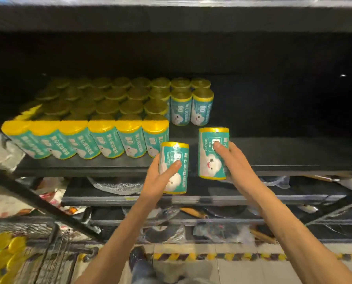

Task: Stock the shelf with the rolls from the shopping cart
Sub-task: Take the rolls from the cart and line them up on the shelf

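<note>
The dark shelf [273, 152] carries a block of upright rolls [101, 111] on its left part. Before its front edge, the left hand [160, 177] clamps one upright roll [174, 167]; the right hand [232, 160] clamps another roll [212, 153], slightly higher, long axis near vertical. Cart rolls [3, 257] lie at bottom left.

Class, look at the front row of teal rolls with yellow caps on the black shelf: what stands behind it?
Behind the front row of teal rolls, more upright rolls fill the black shelf; mostly only their yellow-green tops show. Their labels and the shelf's dark back are hidden.
</note>
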